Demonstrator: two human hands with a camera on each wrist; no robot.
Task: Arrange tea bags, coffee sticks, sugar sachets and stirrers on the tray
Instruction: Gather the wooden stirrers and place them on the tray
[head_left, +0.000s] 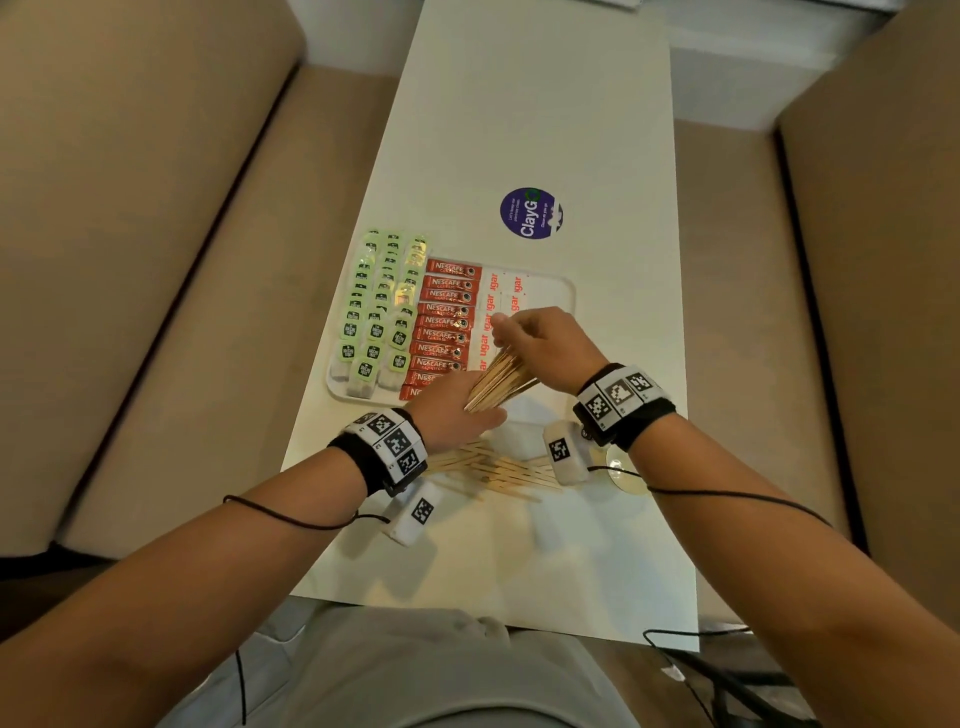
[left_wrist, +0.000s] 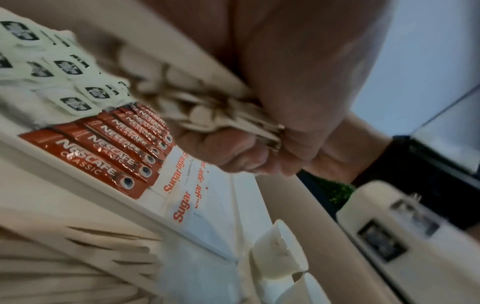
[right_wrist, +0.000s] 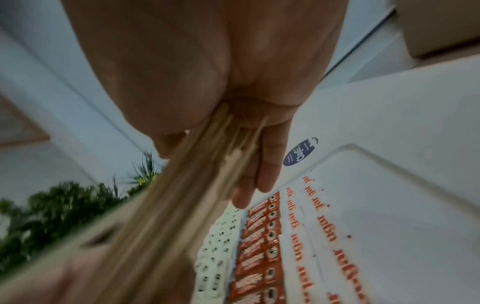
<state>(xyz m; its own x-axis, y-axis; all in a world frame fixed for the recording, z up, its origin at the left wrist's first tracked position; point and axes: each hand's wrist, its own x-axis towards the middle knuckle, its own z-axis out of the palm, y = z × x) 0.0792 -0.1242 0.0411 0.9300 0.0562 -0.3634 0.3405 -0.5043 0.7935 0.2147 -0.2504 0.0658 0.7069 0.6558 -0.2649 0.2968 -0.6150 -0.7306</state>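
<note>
A white tray (head_left: 563, 296) on the table holds green tea bags (head_left: 374, 322) at its left, red coffee sticks (head_left: 444, 322) in the middle and white sugar sachets (head_left: 493, 291) beside them. Its right part is bare. My right hand (head_left: 514, 338) grips a slanted bundle of wooden stirrers (head_left: 501, 382) just above the sachets. In the left wrist view its curled fingers (left_wrist: 233, 152) wrap the bundle. My left hand (head_left: 462, 415) lies flat with straight fingers against the bundle's lower ends. Several loose stirrers (head_left: 498, 473) lie on the table near me.
The narrow white table (head_left: 519, 104) runs between beige sofa cushions (head_left: 156, 260). A round purple sticker (head_left: 532, 213) lies beyond the tray. A torn white paper wrapper (left_wrist: 280, 253) sits by the tray's near edge. Black cables (head_left: 727, 675) hang at the table's near right corner.
</note>
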